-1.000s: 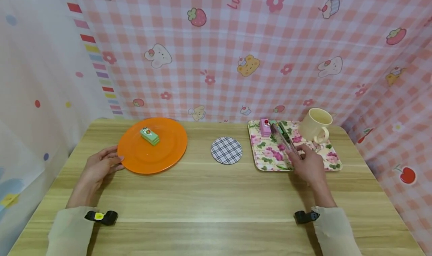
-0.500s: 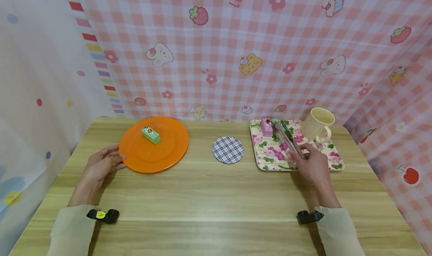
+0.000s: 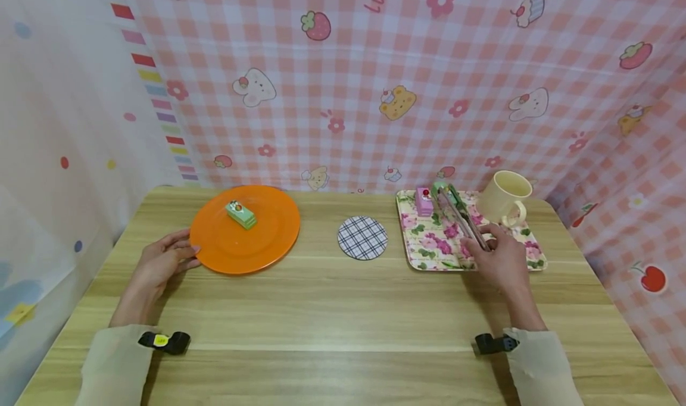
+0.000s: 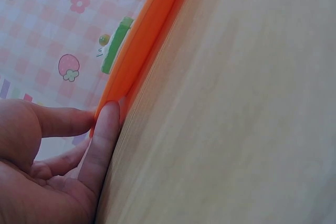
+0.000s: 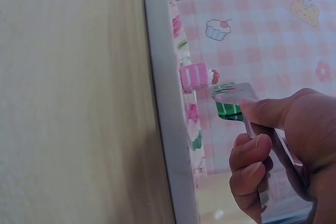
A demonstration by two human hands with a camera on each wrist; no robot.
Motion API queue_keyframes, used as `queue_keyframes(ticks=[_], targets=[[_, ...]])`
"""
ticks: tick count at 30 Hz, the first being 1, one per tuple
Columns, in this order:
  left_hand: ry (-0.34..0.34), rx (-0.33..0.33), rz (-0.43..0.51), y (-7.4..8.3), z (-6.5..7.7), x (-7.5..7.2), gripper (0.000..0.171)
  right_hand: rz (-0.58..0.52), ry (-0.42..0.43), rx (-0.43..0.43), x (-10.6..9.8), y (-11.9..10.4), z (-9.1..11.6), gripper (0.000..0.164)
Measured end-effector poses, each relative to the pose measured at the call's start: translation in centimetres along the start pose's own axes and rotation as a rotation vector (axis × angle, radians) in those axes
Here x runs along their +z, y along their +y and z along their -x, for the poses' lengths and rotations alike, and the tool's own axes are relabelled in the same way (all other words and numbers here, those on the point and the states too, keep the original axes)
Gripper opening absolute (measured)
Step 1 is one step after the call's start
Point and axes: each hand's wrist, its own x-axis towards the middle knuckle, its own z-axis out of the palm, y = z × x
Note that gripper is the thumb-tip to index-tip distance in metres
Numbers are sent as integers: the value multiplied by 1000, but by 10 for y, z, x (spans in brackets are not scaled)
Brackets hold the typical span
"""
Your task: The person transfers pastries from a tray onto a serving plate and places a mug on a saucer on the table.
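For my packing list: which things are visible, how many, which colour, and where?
table: 1, light wood, beneath
plate: 1, orange, table's left
tray: 1, floral cream, table's right
tongs: 1, silvery, over tray
green cakes: 2, green, on plate and in tongs
pink cake: 1, pink, tray's left
mug: 1, pale yellow, tray's right
coaster: 1, white plaid, table's middle
checked cloth: count unclear, pink, back and right
dotted cloth: 1, white, left
left hand: 1, pinching plate's rim
right hand: 1, gripping tongs
sleeves: 2, beige, forearms
wrist cameras: 2, black, by cuffs

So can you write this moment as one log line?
left hand: pinches orange plate; right hand: holds tongs gripping green cake; pink cake: on tray
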Motion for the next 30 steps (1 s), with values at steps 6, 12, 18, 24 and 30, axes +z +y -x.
queue_keyframes(ticks=[6,12,18,24,30], targets=[[6,-10,-15,0,0,0,70,-24,2,-8,-2,-4,2,48],[5,-14,-24,1,0,1,70,-36,1,-32,-4,-10,4,48],[-9,-14,-13,2,1,0,70,-73,-26,-61,-4,-20,7,43],[-10,-18,-2,2,1,0,70,-85,-23,-102,-1,-28,10,39],[-10,-22,2,2,1,0,71,-80,-21,-149,7,-34,13,31]])
